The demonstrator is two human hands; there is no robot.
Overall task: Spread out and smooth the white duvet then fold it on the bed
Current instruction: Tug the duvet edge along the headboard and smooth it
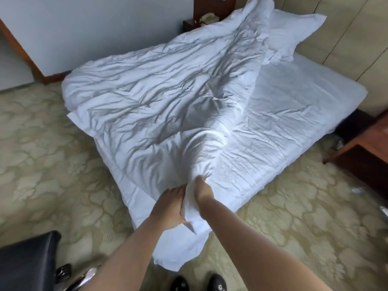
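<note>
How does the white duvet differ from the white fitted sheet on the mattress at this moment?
The crumpled white duvet is bunched over the bed's left half with deep creases; the white fitted sheet lies flat on the right half with only light wrinkles. The duvet's near corner is gripped by the left hand and right hand; the sheet is untouched. Both are white fabric.

The duvet (151,97) lies bunched over the left half of the bed (294,114), its near corner gathered between the left hand (171,208) and right hand (202,191) at the bed's near corner. A pillow (294,32) lies at the far end, partly under the duvet's far edge. A chair (27,263) stands left of the person's shoes (198,283); a wooden table (365,143) stands beyond the bed's right side.
</note>
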